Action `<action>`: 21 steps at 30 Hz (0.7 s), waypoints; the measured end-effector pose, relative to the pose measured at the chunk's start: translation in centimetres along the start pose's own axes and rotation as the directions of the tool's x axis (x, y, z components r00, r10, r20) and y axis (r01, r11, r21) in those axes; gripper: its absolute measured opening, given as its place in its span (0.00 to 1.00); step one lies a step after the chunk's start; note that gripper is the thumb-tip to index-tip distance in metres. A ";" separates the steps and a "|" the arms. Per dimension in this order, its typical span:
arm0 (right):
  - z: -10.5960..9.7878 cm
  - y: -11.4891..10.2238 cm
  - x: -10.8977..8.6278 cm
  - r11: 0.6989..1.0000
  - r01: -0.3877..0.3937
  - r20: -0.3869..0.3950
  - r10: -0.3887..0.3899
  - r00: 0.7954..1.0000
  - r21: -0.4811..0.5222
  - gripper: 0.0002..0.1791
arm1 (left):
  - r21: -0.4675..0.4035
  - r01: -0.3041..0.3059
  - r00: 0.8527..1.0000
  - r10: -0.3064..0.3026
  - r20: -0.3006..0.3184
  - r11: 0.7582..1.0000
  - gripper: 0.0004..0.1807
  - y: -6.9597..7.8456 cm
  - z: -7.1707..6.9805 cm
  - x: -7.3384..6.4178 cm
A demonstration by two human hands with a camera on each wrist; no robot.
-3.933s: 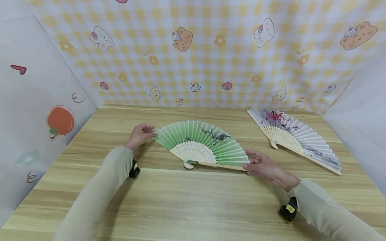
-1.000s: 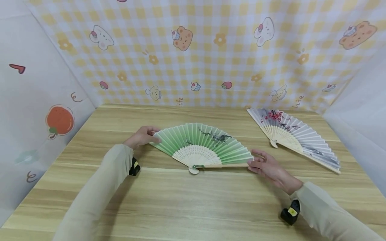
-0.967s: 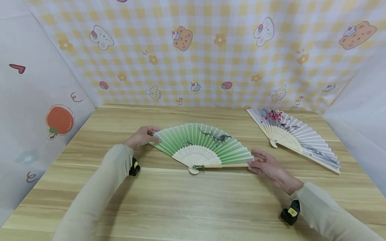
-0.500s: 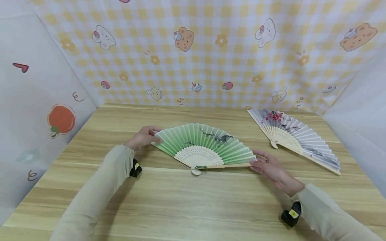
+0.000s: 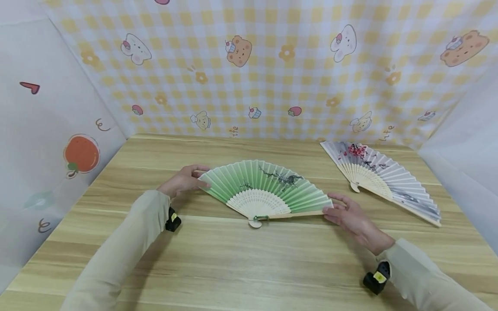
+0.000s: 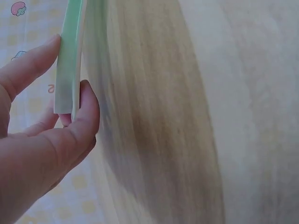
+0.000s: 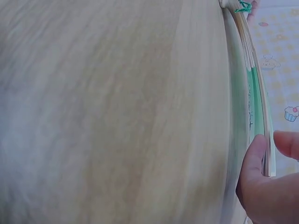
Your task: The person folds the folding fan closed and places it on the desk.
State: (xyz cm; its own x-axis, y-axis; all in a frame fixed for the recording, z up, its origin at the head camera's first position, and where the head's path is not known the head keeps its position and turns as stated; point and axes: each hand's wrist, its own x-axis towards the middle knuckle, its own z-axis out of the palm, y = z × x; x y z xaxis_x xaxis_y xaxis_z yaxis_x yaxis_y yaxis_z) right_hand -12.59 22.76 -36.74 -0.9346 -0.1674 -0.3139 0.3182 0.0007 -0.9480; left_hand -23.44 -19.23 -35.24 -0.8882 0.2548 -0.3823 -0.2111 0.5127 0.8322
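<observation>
An unfolded green folding fan (image 5: pixel 256 177) with a dark branch print and pale pierced ribs lies spread between both hands, its pivot toward me. At its left edge my left hand (image 5: pixel 180 180) pinches the end; in the left wrist view the fan's edge (image 6: pixel 69 70) sits between thumb and curled fingers. My right hand (image 5: pixel 352 219) holds the tip of the right outer rib (image 7: pixel 267 126) between thumb and finger. Green cord (image 7: pixel 244 6) is tied near the pivot. In the right wrist view the fan stands edge-on, close over the table.
A second unfolded fan (image 5: pixel 404 183), white and grey with red blossoms, lies at the back right of the wooden table (image 5: pixel 233 268). A yellow checked cloth (image 5: pixel 264 86) hangs along the back edge, and white cloth (image 5: pixel 46 129) closes off the left side.
Since the earliest frame the green fan has shifted slightly right and toward me, and my left thumb has come over its edge. Over the last second, hands and fan hardly move.
</observation>
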 end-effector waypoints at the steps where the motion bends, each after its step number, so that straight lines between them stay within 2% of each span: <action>1: 0.0 0.0 0.0 1.000 0.000 0.004 0.000 1.000 -0.007 0.38 | 0.000 -0.003 1.000 0.003 0.001 1.000 0.34 -0.1 0.0 0.0; 4: -0.2 0.0 -0.1 1.000 0.003 0.003 -0.003 1.000 -0.014 0.39 | 0.002 -0.023 1.000 0.023 0.002 1.000 0.35 -0.3 -0.1 -0.1; 13: -0.2 -0.2 -0.4 0.997 0.034 -0.028 -0.033 0.999 0.063 0.36 | -0.094 -0.118 0.992 0.122 0.033 0.988 0.34 -0.8 -0.3 -0.7; 18: -0.1 -0.3 -0.4 0.996 0.035 -0.036 -0.032 0.999 0.078 0.35 | -0.131 -0.145 0.989 0.148 0.019 0.981 0.32 -1.1 -0.3 -0.8; 21: -0.1 -0.4 -0.4 0.996 0.047 -0.053 -0.043 0.998 0.070 0.36 | -0.147 -0.133 0.991 0.134 0.000 0.980 0.31 -1.1 -0.3 -0.8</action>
State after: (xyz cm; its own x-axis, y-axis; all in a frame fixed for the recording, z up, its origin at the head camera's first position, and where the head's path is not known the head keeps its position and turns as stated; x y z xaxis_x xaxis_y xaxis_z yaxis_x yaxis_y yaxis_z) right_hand -12.35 22.89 -36.28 -0.9545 -0.1150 -0.2750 0.2845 -0.0759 -0.9557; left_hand -22.57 -20.26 -35.71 -0.9086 0.3212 -0.2670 -0.1489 0.3482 0.9255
